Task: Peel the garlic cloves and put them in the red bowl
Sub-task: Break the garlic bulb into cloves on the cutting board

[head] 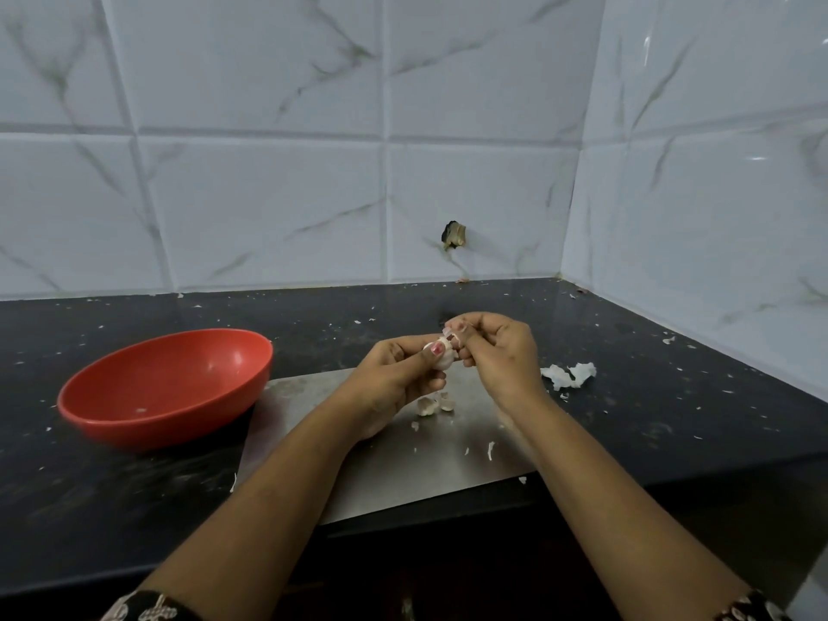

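Observation:
My left hand [398, 374] grips a white garlic bulb [443, 358] above a steel board [403, 463], thumb pressed on top of it. My right hand [497, 347] pinches a piece of the bulb's skin or a clove at its upper right edge; which one I cannot tell. The red bowl [166, 387] stands on the black counter to the left of the board. Only a tiny white speck shows inside it. Loose garlic pieces and skins [432, 404] lie on the board just below my left hand.
A crumpled heap of white garlic skin [569, 374] lies on the black counter [672, 396] right of my hands. Small skin flakes are scattered over counter and board. Tiled walls close the back and right side, with a dark hole [454, 235] in the back wall.

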Tool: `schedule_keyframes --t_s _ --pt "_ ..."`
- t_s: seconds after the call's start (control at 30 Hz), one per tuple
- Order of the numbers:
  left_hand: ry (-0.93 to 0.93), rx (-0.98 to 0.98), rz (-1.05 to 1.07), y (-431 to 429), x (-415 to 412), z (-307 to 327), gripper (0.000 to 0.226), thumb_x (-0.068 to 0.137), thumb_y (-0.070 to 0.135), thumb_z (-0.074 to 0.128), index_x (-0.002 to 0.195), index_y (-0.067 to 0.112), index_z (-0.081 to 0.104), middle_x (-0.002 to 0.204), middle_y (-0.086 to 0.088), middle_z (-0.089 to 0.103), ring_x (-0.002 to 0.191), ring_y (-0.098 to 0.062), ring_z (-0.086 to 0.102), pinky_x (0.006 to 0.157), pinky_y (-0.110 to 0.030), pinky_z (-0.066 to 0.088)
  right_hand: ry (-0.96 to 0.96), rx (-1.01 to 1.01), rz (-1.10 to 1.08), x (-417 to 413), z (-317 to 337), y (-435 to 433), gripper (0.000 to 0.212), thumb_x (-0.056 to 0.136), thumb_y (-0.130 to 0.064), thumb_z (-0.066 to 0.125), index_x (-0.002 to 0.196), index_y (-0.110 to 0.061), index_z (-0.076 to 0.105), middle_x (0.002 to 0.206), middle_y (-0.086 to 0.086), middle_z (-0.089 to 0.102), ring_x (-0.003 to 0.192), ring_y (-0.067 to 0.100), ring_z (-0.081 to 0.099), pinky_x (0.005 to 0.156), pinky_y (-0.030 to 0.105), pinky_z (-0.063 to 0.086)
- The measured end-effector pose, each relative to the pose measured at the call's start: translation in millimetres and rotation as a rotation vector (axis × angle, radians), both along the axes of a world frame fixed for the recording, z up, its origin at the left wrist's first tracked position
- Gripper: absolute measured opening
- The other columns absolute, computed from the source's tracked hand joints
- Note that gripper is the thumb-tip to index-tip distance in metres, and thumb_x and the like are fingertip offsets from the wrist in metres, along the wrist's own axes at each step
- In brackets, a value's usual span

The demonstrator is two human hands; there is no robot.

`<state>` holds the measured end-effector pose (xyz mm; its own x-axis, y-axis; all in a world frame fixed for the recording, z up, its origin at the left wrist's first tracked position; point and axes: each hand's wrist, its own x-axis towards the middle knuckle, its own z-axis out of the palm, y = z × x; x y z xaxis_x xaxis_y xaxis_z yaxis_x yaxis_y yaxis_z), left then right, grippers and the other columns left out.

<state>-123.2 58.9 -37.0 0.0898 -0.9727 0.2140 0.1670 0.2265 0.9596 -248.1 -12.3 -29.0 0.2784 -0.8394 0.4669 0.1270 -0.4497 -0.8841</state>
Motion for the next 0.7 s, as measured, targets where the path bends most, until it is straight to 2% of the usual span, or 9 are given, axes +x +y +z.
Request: schedule_keyframes --t_s 0.07,0.17,0.23,0.33,0.4,0.47,0.53,0.63,0.7 --pt "0.048 -0.004 -0.013 0 0 1 0.036 0.084 0.022 0.056 0.110 -0.002 0.064 0.077 -0.001 0.066 0.064 -0.006 0.059 0.065 -0.015 0.054 -0.053 0.084 0.023 -5 3 -3 0.019 0.091 -0.002 0.061 0.081 -0.014 0.072 0.068 0.001 0.068 0.054 0.001 0.056 0.055 0.014 0.048" --pt "0.075 0.006 -0.015 0 -2 2 0.028 0.095 0.019 0.047 0.112 0.005 0.064 0.095 -0.006 0.072 0.067 -0.006 0.059 0.063 -0.015 0.054 -0.031 0.152 -0.035 -23 5 -20 0.012 0.091 -0.003 0.063 0.085 -0.006 0.073 0.063 0.001 0.064 0.051 0.002 0.052 0.054 0.013 0.047" --pt "0.078 0.028 -0.009 1 -2 3 0.029 0.099 0.021 0.043 0.112 0.005 0.063 0.102 -0.009 0.071 0.066 -0.006 0.058 0.060 -0.015 0.052 0.220 0.020 -0.253 -41 2 -39 0.010 0.090 -0.005 0.064 0.088 -0.003 0.074 0.068 0.005 0.067 0.054 0.004 0.056 0.056 0.014 0.045" --pt "0.097 0.067 0.014 2 -3 4 0.032 0.100 0.026 0.041 0.111 0.005 0.061 0.100 -0.009 0.072 0.065 -0.007 0.056 0.057 -0.017 0.051 0.677 -0.147 -0.445 -65 -5 -60 0.015 0.092 -0.007 0.060 0.093 -0.005 0.075 0.094 0.011 0.073 0.087 0.023 0.067 0.077 0.021 0.045" --pt "0.083 0.078 0.030 2 -3 4 0.036 0.100 0.030 0.040 0.115 0.004 0.060 0.098 -0.008 0.072 0.065 -0.006 0.055 0.055 -0.018 0.050 0.922 -0.109 -0.446 -70 -8 -60 0.018 0.092 -0.014 0.060 0.104 -0.013 0.073 0.109 0.009 0.071 0.111 0.030 0.060 0.091 0.032 0.045" --pt "0.065 0.092 0.047 2 -3 4 0.039 0.100 0.033 0.038 0.116 0.004 0.060 0.096 -0.007 0.073 0.063 -0.006 0.052 0.053 -0.018 0.047 1.065 -0.106 -0.451 -68 -4 -51 0.033 0.092 -0.021 0.059 0.124 -0.024 0.064 0.127 0.003 0.063 0.129 0.031 0.044 0.103 0.039 0.035" --pt "0.055 0.100 0.055 2 -3 4 0.041 0.101 0.034 0.036 0.118 0.004 0.060 0.091 -0.006 0.072 0.060 -0.006 0.049 0.052 -0.017 0.044 0.887 -0.170 -0.357 -60 4 -35 0.040 0.092 -0.024 0.060 0.132 -0.028 0.058 0.133 -0.001 0.060 0.129 0.025 0.046 0.106 0.038 0.035" --pt "0.067 0.087 0.074 2 -5 4 0.040 0.102 0.035 0.034 0.114 0.005 0.060 0.081 -0.006 0.066 0.057 -0.008 0.045 0.049 -0.017 0.040 0.418 -0.105 0.113 -39 13 -1 0.042 0.089 -0.025 0.069 0.130 -0.026 0.059 0.120 -0.006 0.067 0.105 0.007 0.065 0.096 0.025 0.050" --pt "0.087 0.074 0.105 2 -6 4 0.037 0.102 0.035 0.035 0.104 0.008 0.061 0.075 -0.005 0.058 0.056 -0.009 0.045 0.047 -0.018 0.038 0.344 -0.125 0.214 -24 8 12 0.040 0.084 -0.027 0.073 0.124 -0.027 0.064 0.113 -0.008 0.070 0.098 0.004 0.067 0.090 0.023 0.054"
